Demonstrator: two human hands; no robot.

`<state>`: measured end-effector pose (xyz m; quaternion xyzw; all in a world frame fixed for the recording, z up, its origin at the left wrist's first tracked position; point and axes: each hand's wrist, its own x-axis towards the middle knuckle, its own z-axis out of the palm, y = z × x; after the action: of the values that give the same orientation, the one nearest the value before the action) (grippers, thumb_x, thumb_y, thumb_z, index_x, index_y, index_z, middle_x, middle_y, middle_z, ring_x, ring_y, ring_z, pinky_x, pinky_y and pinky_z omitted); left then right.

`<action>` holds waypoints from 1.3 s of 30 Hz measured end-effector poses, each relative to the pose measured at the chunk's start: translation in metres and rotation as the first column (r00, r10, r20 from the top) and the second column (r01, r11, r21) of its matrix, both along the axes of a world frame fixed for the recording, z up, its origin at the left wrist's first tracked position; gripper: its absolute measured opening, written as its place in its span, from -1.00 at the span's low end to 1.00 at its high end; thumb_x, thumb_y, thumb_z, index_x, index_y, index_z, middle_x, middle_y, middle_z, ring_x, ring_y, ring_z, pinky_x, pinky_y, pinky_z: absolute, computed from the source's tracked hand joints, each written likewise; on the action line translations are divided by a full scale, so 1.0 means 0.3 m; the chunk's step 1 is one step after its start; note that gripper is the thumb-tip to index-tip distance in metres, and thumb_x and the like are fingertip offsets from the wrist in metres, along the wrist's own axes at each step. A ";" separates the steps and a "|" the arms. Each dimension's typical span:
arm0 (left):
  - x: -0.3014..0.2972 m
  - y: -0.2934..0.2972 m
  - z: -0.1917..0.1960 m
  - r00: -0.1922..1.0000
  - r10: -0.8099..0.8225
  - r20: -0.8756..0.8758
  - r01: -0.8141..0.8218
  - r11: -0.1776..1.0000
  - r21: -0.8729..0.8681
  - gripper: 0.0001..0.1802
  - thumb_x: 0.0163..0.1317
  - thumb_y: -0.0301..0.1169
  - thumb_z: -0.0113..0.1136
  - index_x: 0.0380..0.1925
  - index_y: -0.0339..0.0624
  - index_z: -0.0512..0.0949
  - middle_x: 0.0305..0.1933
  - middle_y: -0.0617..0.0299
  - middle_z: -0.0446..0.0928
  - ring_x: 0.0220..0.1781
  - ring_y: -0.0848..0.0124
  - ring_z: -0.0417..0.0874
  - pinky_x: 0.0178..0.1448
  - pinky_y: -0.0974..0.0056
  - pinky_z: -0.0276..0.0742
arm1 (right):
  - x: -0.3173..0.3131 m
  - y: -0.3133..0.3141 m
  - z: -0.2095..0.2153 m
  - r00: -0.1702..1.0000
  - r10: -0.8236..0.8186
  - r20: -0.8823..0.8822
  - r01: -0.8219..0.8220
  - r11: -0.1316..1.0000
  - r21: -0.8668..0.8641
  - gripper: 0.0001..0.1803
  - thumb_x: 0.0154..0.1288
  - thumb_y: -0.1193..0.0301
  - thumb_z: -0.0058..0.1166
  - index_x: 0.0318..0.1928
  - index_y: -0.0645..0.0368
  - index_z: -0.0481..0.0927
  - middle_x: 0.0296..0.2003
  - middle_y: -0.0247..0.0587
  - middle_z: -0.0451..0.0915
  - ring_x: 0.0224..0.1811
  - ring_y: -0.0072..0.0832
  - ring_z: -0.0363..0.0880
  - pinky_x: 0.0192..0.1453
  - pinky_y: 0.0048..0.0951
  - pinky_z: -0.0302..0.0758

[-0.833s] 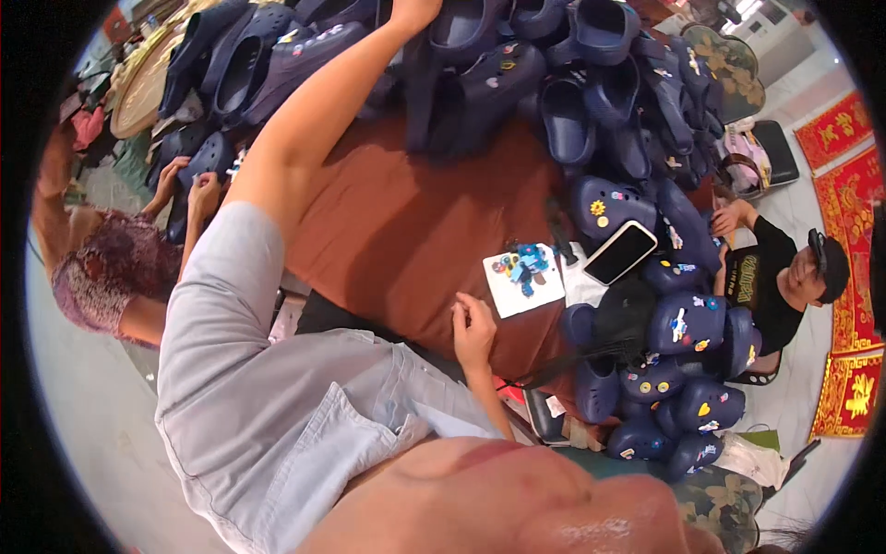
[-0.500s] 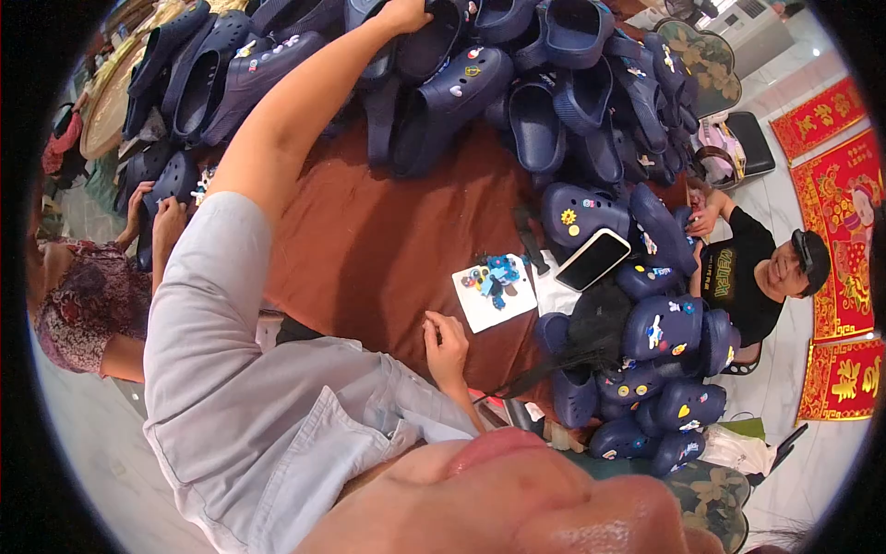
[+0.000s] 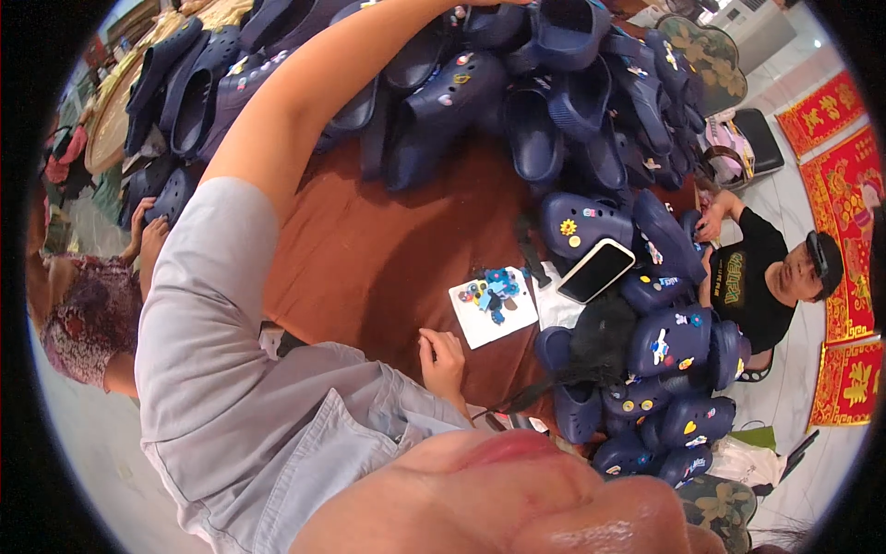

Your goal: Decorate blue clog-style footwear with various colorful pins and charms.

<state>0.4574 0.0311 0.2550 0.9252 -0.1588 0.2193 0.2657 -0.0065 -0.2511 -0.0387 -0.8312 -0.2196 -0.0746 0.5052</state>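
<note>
My left arm stretches across the brown-covered table [image 3: 369, 240] to a heap of dark blue clogs [image 3: 452, 97]. Only a sliver of my left hand [image 3: 494, 3] shows at the top edge, by the far clogs; its fingers are cut off, so any grip is hidden. My right hand [image 3: 443, 360] rests at the table's near edge, empty, its fingers loosely bent and a little apart. Just beyond it lies a white card [image 3: 494, 331] bearing a small pile of blue and coloured shoe charms [image 3: 496, 291].
A phone [image 3: 597, 270] and a black cloth-like bundle [image 3: 602, 342] lie on the right among clogs decorated with charms [image 3: 671, 340]. One person [image 3: 761, 268] sits at the right; another [image 3: 92, 295] handles a clog at the left. A round woven tray [image 3: 115, 120] stands far left.
My left hand has moved right and farther away along the clog heap, mostly out of the picture. My right hand stays near the table edge. The view has shifted slightly.
</note>
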 end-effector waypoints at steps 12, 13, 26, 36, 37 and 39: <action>0.223 -0.261 -0.005 0.906 0.389 0.167 -0.419 0.880 0.223 -0.72 0.10 -0.27 0.31 -0.26 -0.20 0.73 -0.18 -0.11 0.71 -0.10 0.01 0.75 -0.05 0.02 0.69 | -0.008 -0.007 -0.113 0.997 0.044 0.058 -0.046 0.998 0.030 -0.79 0.19 0.61 0.23 -0.13 0.24 0.68 -0.33 -0.10 0.68 -0.31 -0.18 0.64 -0.21 -0.23 0.51; 0.245 -0.229 -0.011 0.885 0.394 0.249 -0.436 0.888 0.145 -0.81 0.18 -0.39 0.17 -0.34 -0.23 0.71 -0.20 -0.15 0.70 -0.10 -0.04 0.75 -0.06 -0.02 0.69 | -0.013 -0.011 -0.129 0.996 0.064 0.062 -0.067 0.997 0.047 -0.79 0.20 0.61 0.23 -0.13 0.24 0.67 -0.34 -0.10 0.67 -0.31 -0.18 0.63 -0.20 -0.23 0.51; -0.039 -0.109 0.252 0.727 0.169 0.666 -0.287 0.955 0.071 -0.76 0.28 -0.29 0.19 -0.25 -0.22 0.73 -0.24 -0.11 0.68 -0.15 -0.06 0.70 0.00 -0.03 0.58 | 0.009 0.001 -0.015 1.000 0.024 -0.011 -0.023 0.994 0.106 -0.87 0.22 0.60 0.17 -0.20 0.29 0.64 -0.29 -0.03 0.66 -0.22 -0.06 0.62 -0.09 -0.14 0.50; -0.909 -0.060 -0.013 0.915 0.059 0.399 -0.091 0.994 0.060 -0.79 0.25 -0.51 0.20 -0.14 -0.29 0.68 -0.14 -0.10 0.69 -0.05 0.04 0.73 0.04 0.15 0.58 | 0.010 0.009 -0.015 0.999 -0.034 0.035 0.030 0.995 0.092 -0.88 0.23 0.57 0.16 -0.22 0.29 0.68 -0.25 0.01 0.70 -0.18 -0.06 0.65 -0.06 -0.15 0.55; -0.995 0.012 -0.119 0.873 -0.044 0.486 0.010 0.997 0.072 -0.74 0.31 -0.49 0.19 -0.02 -0.15 0.67 -0.26 -0.09 0.67 -0.28 0.11 0.71 -0.15 0.14 0.55 | 0.007 0.011 -0.003 1.000 -0.015 0.026 0.013 0.996 0.094 -0.87 0.23 0.57 0.17 -0.22 0.30 0.69 -0.24 0.02 0.71 -0.16 -0.05 0.66 -0.03 -0.14 0.56; -1.206 0.001 -0.257 0.964 0.153 0.218 -0.173 0.982 0.072 -0.62 0.25 -0.58 0.21 0.06 -0.03 0.67 -0.16 0.00 0.69 -0.17 0.10 0.72 -0.03 0.13 0.59 | 0.004 0.007 -0.007 0.999 -0.026 0.025 0.024 0.997 0.076 -0.87 0.22 0.57 0.18 -0.22 0.29 0.69 -0.23 0.03 0.71 -0.14 -0.04 0.67 -0.01 -0.13 0.56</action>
<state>0.0956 0.0314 0.1778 0.9176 -0.1192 0.3303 0.1864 -0.0055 -0.2489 -0.0410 -0.8131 -0.2127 -0.1001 0.5325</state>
